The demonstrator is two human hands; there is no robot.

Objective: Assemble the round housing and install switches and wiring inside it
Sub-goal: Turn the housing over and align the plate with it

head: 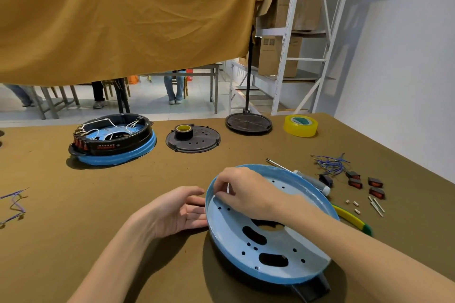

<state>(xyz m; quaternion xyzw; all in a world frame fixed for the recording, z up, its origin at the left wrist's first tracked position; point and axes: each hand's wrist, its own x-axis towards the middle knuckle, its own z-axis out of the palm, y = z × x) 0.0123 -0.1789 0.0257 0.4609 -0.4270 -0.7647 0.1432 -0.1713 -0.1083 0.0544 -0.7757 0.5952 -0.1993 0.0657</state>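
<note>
A round blue pan (pixel 268 265) with a pale perforated floor lies near the table's front, tilted, with a black part under it. My right hand (pixel 243 192) reaches over it and its fingertips pinch the pan's far-left rim. My left hand (pixel 182 211) rests beside the pan's left edge, fingers straight and touching the rim. Several black switches with red rockers (pixel 364 183) and blue wires (pixel 331 162) lie to the right. A finished housing (pixel 113 140) with switches and white wiring stands at the back left.
A black perforated disc (pixel 197 142) carries a roll of tape. A dark round base (pixel 248 124) and yellow tape roll (pixel 300 125) stand behind. A screwdriver (pixel 310 179), screws (pixel 375 205), a yellow-green tool (pixel 352 219) lie right; loose wires (pixel 14 204) far left.
</note>
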